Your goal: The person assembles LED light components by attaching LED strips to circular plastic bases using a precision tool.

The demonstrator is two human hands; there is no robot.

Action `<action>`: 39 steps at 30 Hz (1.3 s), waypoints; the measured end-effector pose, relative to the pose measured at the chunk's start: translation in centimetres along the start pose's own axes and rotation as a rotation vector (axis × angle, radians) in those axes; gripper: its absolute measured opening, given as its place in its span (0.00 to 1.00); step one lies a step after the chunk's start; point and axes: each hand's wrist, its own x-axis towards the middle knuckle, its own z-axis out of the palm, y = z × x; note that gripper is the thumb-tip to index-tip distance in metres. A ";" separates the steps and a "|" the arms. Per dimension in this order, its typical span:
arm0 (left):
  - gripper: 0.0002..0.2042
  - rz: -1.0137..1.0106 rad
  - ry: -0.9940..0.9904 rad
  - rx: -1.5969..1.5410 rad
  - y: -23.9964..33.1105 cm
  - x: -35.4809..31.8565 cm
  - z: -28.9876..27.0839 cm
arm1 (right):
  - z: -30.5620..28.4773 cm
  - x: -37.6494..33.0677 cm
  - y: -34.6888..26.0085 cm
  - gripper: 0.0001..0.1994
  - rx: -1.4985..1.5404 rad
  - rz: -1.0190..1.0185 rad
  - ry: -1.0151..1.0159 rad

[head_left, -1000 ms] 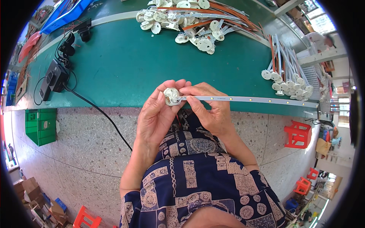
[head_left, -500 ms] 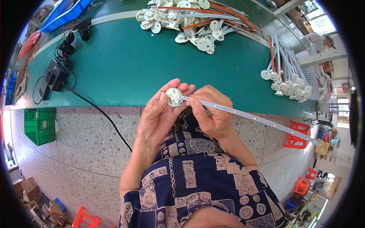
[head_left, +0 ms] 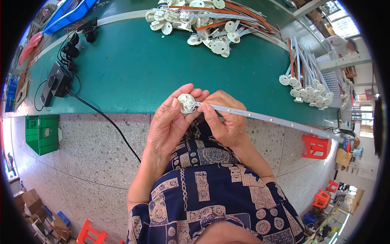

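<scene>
Between the thumb and fingers of my left hand (head_left: 168, 118) is a round white plastic end cap (head_left: 187, 103), its hollow inner side with thin white wires facing up. A long narrow LED strip (head_left: 260, 117) with small yellowish chips runs from the cap out to the right. My right hand (head_left: 227, 118) pinches the strip close to the cap, thumb on top and fingers curled behind. Short wires (head_left: 193, 105) appear to join strip and cap. Both hands are in front of the table's near edge.
A green table (head_left: 134, 73) spans ahead. Piled at its back are end caps with strips (head_left: 219, 47); another bundle (head_left: 313, 91) lies at the right. At left are a black power box (head_left: 61, 79) with a cable (head_left: 107, 118) and a green crate (head_left: 42, 134) below. A red stool (head_left: 316, 147) stands right.
The strip's far end has swung upward, away from me, and its angle is flatter. The cap and both hands have barely moved; the grips are the same.
</scene>
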 end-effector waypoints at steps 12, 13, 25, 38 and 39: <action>0.24 0.160 0.082 0.242 -0.2 -0.1 0.1 | 1.5 0.0 0.5 0.02 -0.078 -0.042 -0.024; 0.24 0.175 0.095 0.255 -0.2 0.0 0.2 | 1.6 0.1 0.6 0.02 -0.077 -0.043 -0.027; 0.23 0.205 0.185 0.298 0.3 0.2 0.6 | 2.5 1.4 0.6 0.01 -0.065 0.004 -0.087; 0.24 0.209 0.284 0.155 0.4 0.7 1.3 | 2.6 3.7 1.4 0.08 0.026 0.202 -0.195; 0.24 0.204 0.273 0.163 0.5 0.7 1.1 | 2.3 4.0 1.6 0.09 0.017 0.234 -0.238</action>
